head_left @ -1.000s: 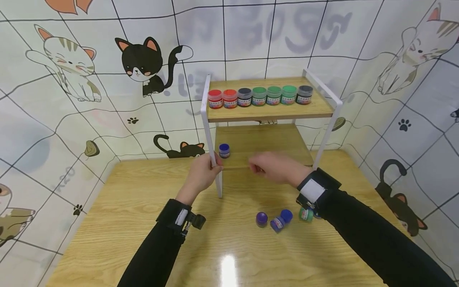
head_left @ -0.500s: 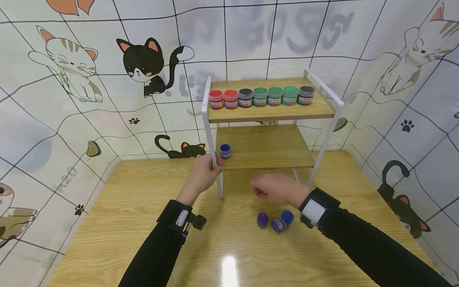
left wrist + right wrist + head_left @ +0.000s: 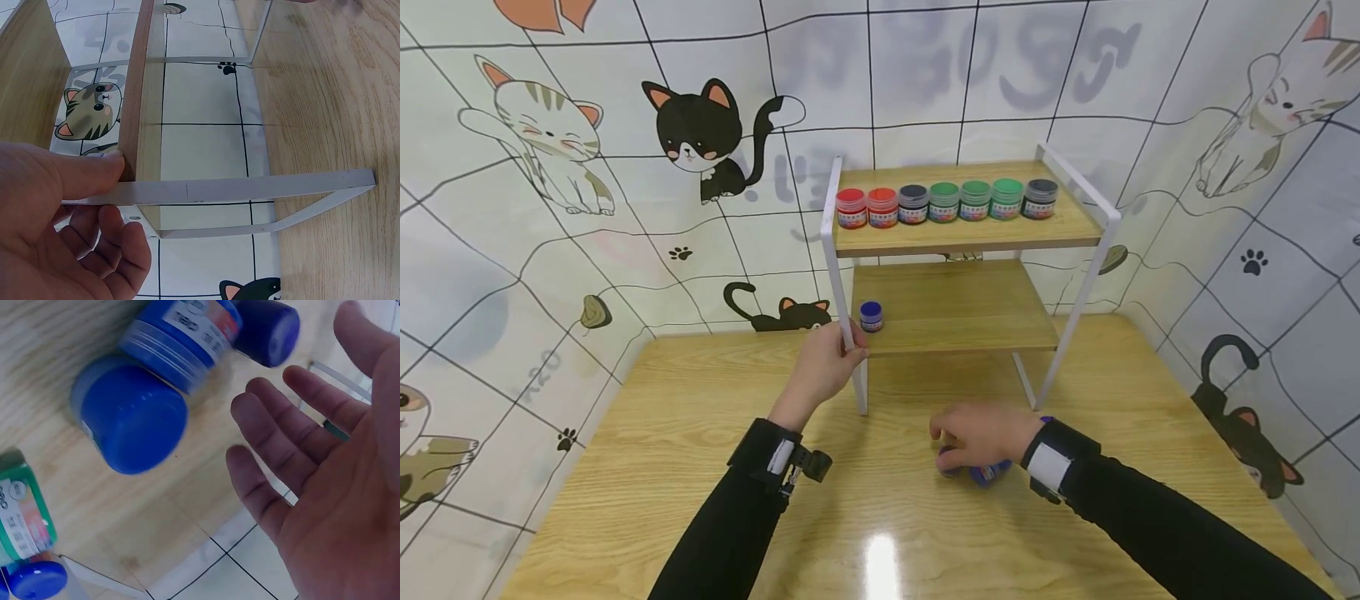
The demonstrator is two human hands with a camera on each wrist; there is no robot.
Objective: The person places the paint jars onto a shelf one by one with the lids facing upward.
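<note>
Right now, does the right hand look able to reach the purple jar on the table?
Probably yes: the right hand is open close to the purple jar, nothing visible between, though a blue jar crowds one side.

Rack [image 3: 955, 304]: two wood boards, white metal frame; upright.
Upper board, one row left to right, all upright and lidded: two red jars [image 3: 852, 212], black jar [image 3: 913, 205], three green jars [image 3: 974, 203], second black jar [image 3: 1039, 202].
Lower board, left end: dark blue jar [image 3: 871, 317], upright, lid on, label facing front.
Loose, in front of rack: purple jar [image 3: 269, 331], lidded, partly covered in the head view; labelled blue jar [image 3: 187, 334] just beside it, tilted in view; lidded blue jar [image 3: 137, 419] close against that one; well apart, loose green jar [image 3: 24, 512], label showing, with blue-lidded jar [image 3: 37, 580] adjacent.
</note>
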